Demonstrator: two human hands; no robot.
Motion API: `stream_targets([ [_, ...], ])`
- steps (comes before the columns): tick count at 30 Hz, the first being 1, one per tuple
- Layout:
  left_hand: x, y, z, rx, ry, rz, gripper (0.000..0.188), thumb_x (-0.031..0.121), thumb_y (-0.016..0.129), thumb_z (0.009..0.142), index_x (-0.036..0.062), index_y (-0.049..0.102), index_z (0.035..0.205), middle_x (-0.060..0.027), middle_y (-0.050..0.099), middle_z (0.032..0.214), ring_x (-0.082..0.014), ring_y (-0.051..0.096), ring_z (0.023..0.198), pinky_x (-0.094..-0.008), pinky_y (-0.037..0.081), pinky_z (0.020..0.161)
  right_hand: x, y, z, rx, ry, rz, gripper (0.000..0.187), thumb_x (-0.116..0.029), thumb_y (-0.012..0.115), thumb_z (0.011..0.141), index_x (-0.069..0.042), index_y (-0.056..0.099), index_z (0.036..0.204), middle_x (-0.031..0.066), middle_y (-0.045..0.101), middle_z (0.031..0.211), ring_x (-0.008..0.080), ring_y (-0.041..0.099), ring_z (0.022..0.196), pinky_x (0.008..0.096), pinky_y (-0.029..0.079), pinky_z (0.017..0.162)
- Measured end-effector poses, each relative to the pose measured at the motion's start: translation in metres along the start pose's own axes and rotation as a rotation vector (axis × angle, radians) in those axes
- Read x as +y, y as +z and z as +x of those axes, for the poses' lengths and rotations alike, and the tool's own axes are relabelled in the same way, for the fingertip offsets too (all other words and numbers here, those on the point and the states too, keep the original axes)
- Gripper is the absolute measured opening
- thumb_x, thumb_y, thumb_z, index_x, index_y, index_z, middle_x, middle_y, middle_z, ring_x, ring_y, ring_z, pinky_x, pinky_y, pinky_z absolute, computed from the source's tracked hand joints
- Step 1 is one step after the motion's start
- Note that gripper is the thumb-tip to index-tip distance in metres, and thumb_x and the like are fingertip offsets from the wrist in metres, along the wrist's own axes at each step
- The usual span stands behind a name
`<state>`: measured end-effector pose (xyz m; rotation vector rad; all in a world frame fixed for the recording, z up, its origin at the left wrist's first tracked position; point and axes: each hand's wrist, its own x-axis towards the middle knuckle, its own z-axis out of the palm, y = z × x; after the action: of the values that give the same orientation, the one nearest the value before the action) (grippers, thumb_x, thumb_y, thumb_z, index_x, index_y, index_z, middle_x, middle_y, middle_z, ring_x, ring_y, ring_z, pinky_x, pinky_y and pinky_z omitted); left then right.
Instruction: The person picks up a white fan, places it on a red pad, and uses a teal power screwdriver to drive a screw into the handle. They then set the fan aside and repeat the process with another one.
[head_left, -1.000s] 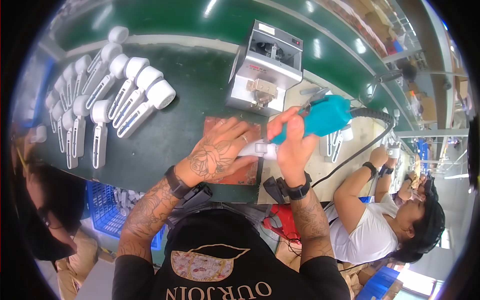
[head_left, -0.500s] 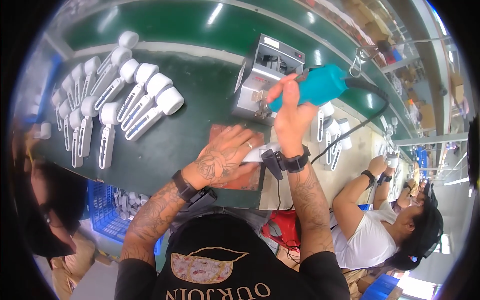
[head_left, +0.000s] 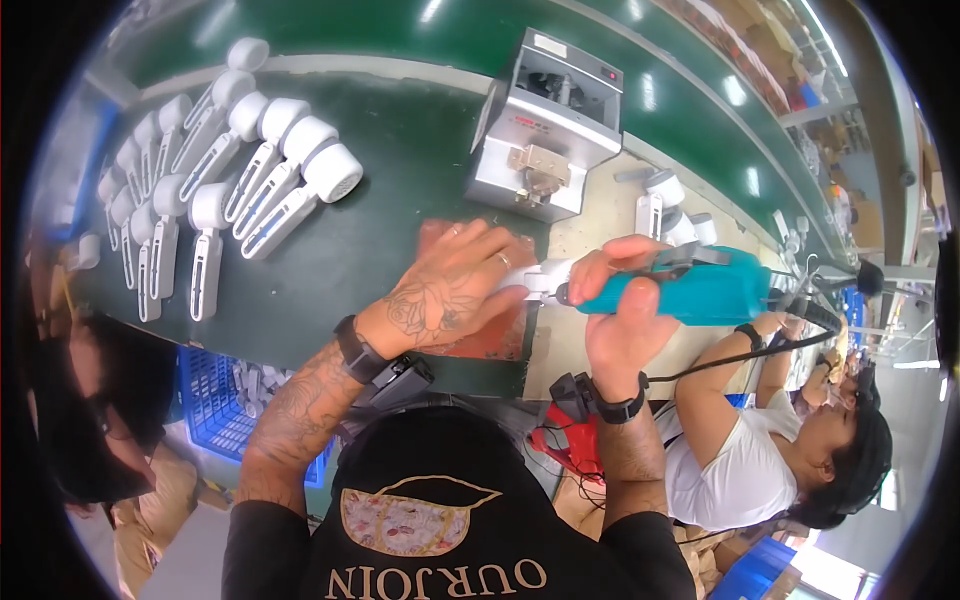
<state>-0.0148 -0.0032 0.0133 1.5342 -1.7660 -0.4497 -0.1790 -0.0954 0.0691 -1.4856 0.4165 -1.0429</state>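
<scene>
My right hand [head_left: 632, 322] grips a teal electric screwdriver [head_left: 712, 287], which lies nearly level with its cord trailing off to the right. The driver's front end points left and meets a white plastic part [head_left: 543, 282]. My left hand [head_left: 450, 290] is closed over that part and presses it against a reddish-brown mat [head_left: 500, 342]; most of the part is hidden under the fingers. Just beyond both hands stands a grey metal screw feeder [head_left: 540, 125] with an open top.
Several white handheld devices with round heads [head_left: 330, 172] lie in rows at the left. More white devices [head_left: 660, 205] lie right of the feeder. A blue basket [head_left: 212, 400] holds grey parts below the bench edge. At the right, a co-worker [head_left: 740, 440] sits close by.
My right hand has brought the screwdriver from the feeder's front down and right to the white part, turning it level. My left hand stays on the part.
</scene>
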Motion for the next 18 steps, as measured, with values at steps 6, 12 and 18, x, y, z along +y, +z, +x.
stream_targets([
  [6,0.0,0.001,0.0,-0.009,-0.002,0.012,0.033,0.023,0.065,0.092,0.0048,0.064,0.119,-0.0104,0.059,0.117,-0.0333,0.054,0.103,-0.0415,0.044,0.094,0.006,-0.002,-0.005,0.015,0.022,0.006,0.054,-0.047,0.066,0.094,0.003,0.053,0.111,0.0092,0.055,0.07,0.0198,0.054,0.061,0.0334,0.046,0.058],
  [12,0.0,0.004,0.0,-0.011,-0.008,-0.01,0.035,0.021,0.063,0.092,0.0047,0.062,0.122,-0.0116,0.058,0.118,-0.0328,0.053,0.106,-0.0414,0.043,0.095,0.012,-0.002,-0.008,0.004,0.031,0.014,0.049,-0.045,0.065,0.095,0.001,0.052,0.107,0.0096,0.055,0.071,0.0198,0.055,0.062,0.0334,0.047,0.058],
  [18,-0.001,0.0,0.006,-0.014,0.024,0.021,0.036,0.019,0.064,0.091,0.0037,0.06,0.123,-0.0129,0.057,0.116,-0.0328,0.053,0.106,-0.0416,0.044,0.094,0.019,0.0,-0.005,0.026,0.043,0.038,0.041,-0.041,0.064,0.096,-0.002,0.05,0.099,0.0097,0.055,0.071,0.0198,0.055,0.062,0.0338,0.047,0.059],
])
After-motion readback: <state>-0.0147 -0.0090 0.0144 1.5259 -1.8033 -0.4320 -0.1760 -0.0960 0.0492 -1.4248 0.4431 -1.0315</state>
